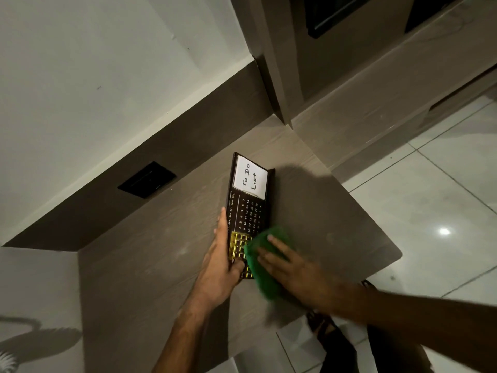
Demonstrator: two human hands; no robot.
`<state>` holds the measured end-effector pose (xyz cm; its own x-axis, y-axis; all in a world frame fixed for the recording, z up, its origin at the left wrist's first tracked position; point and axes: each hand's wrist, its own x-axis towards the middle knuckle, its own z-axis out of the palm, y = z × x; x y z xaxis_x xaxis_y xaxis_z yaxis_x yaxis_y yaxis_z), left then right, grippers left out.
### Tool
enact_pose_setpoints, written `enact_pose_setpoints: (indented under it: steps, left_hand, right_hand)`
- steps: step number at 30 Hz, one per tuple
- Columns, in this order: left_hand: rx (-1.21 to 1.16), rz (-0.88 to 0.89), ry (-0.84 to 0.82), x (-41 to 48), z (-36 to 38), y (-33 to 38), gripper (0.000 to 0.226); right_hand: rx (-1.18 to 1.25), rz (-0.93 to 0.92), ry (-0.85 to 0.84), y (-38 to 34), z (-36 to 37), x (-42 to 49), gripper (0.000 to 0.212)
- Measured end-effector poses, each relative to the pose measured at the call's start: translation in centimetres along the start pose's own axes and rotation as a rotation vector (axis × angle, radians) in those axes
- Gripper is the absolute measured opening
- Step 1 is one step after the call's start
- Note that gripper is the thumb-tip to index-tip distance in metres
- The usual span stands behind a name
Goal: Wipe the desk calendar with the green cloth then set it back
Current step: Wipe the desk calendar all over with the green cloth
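Observation:
The desk calendar (246,208) is a dark board with white dates, a gold grid at its near end and a white "To Do List" note at its far end. It lies on the grey wood-grain desk (150,251). My left hand (219,265) grips its near left edge, thumb on the gold grid. My right hand (290,267) presses the green cloth (262,267) flat on the calendar's near right part. The cloth hides that corner and is blurred by motion.
A black wall socket (147,179) sits in the dark back panel behind the desk. The desk's rounded right corner (395,254) borders a glossy tiled floor (435,200). A tall cabinet (309,63) stands behind the desk's far end.

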<state>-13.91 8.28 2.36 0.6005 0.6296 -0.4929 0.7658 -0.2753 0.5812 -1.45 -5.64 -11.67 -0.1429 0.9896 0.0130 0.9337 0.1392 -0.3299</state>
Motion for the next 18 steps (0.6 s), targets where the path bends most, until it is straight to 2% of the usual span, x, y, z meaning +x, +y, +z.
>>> enact_pose_setpoints:
  steps: [1, 3, 6, 8, 10, 13, 18]
  left_hand:
    - [0.000, -0.001, 0.002, 0.0, 0.0, 0.0, 0.116]
    - [-0.003, 0.001, 0.006, 0.0, 0.1, 0.0, 0.116]
    - [0.009, 0.010, 0.016, 0.1, 0.2, 0.0, 0.115]
    - [0.020, 0.012, 0.021, 0.1, 0.2, -0.1, 0.115]
    - [0.023, 0.012, 0.030, 0.1, 0.2, -0.1, 0.116]
    - [0.010, 0.028, 0.037, 0.2, 0.2, -0.2, 0.113]
    - [-0.004, 0.026, 0.021, 0.3, 0.2, -0.4, 0.111]
  right_hand:
    - [-0.033, 0.027, 0.027, 1.9, -0.9, 1.2, 0.079]
    - [-0.087, 0.183, 0.070, 6.2, -3.0, 4.2, 0.073]
    - [0.123, 0.523, 0.228, 10.6, -7.3, 7.7, 0.088]
    - [0.209, 0.588, 0.289, 10.2, -8.6, 8.7, 0.092]
    - [0.151, 0.536, 0.241, 8.1, -7.6, 8.3, 0.091]
    - [0.006, 0.339, 0.139, 3.5, -3.6, 4.8, 0.084]
    - [-0.006, 0.080, 0.091, 1.2, 0.0, 0.5, 0.080]
